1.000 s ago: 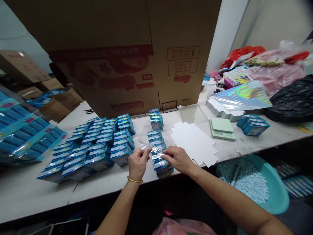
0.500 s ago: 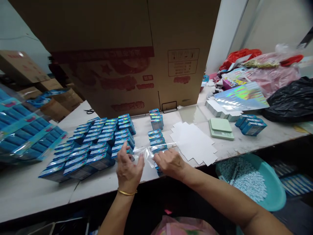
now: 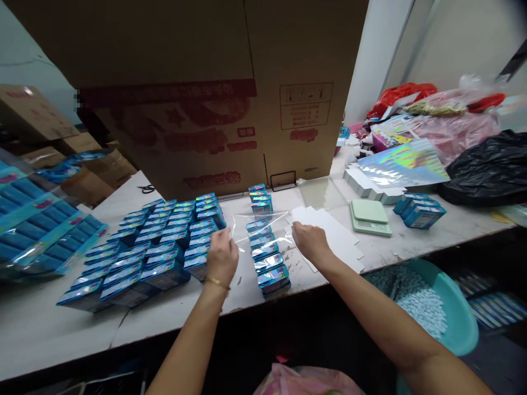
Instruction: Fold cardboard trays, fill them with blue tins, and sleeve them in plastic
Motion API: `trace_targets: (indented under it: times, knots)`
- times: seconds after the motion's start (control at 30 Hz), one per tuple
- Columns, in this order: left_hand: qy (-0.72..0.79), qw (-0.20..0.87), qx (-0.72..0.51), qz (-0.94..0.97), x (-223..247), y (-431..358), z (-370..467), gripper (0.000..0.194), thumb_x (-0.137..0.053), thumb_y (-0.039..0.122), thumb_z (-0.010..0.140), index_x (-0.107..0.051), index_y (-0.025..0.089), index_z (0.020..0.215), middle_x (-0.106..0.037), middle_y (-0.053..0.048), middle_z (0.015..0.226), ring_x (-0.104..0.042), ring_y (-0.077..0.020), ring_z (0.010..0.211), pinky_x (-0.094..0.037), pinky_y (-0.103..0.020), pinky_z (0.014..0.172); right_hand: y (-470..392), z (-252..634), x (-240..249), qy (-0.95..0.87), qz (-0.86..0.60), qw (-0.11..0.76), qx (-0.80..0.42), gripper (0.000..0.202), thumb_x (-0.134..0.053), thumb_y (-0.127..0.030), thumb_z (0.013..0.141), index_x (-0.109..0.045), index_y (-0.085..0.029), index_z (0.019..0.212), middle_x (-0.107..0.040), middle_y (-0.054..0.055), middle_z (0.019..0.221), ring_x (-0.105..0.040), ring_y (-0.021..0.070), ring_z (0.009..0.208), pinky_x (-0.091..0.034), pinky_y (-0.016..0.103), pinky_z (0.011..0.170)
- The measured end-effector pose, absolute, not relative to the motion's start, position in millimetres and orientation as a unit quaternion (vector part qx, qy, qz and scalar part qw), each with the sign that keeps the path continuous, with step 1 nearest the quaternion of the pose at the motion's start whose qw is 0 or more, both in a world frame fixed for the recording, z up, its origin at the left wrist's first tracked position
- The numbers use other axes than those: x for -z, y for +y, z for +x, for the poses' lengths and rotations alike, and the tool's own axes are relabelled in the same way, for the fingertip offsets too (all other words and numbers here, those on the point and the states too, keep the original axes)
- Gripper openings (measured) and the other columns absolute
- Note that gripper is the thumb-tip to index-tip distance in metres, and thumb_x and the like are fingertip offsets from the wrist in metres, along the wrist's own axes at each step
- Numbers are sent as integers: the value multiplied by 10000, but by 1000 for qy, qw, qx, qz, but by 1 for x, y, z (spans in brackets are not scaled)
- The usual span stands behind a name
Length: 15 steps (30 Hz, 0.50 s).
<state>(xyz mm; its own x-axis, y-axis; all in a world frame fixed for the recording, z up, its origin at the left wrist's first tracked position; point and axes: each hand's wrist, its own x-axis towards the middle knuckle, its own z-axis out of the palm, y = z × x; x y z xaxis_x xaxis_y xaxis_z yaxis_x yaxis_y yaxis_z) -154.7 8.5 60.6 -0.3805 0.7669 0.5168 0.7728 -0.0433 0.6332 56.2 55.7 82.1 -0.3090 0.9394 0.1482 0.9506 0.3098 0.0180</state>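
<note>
A clear plastic sheet (image 3: 242, 226) is stretched between my two hands, over a short row of small blue boxes (image 3: 265, 249). My left hand (image 3: 222, 253) pinches its left side, close to the rows of blue boxes (image 3: 140, 249) standing on the left. On the other side my right hand (image 3: 309, 241) grips the sheet's right edge, above a fanned stack of white cards (image 3: 341, 247). Whether the film is a flat sheet or a bag I cannot tell. Behind the middle row stands a small group of blue boxes (image 3: 261, 202).
A big cardboard carton (image 3: 206, 66) rises at the table's back. To the right are a pale green scale (image 3: 369, 215), more blue boxes (image 3: 422, 211) and a black plastic bag (image 3: 488, 170). Below the right edge sits a turquoise basin (image 3: 465, 323) of small pale pieces. Scissors (image 3: 146, 189) lie back left.
My hands have moved apart, the right one to the right and up, spreading the clear film. More of the middle row of blue boxes now shows.
</note>
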Motion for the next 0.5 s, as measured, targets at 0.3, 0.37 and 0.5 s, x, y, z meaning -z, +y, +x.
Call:
trace_targets:
  times: [0.3,0.37,0.5]
  knots:
    - [-468,-161,783,-378,-138,55,-154,679,-513,266,767,-134,268,1331,-571,-52,1114,-613,-125,840,-460,-141,444,117,7,-149,-666,-430,572,-209,441,-376,-310,852,-337,-208,1279,-623,25,890,-557,96,663,-448,216,581]
    - [-453,-285,790,-298,-126,66,-152,627,-563,178,723,-268,226,1274,-595,-63,1061,-616,-116,827,-458,-126,452,133,-5,-134,-583,-421,598,-353,515,-471,-292,794,-321,-192,1276,-626,0,812,-515,67,530,-415,179,454]
    - [-492,-413,750,-160,-66,106,-159,181,-474,76,751,-496,119,925,-631,-73,856,-624,-79,765,-490,-150,635,166,-27,-77,-443,-480,508,-561,303,-558,-220,705,-505,-110,983,-605,-6,630,-454,41,389,-349,152,351]
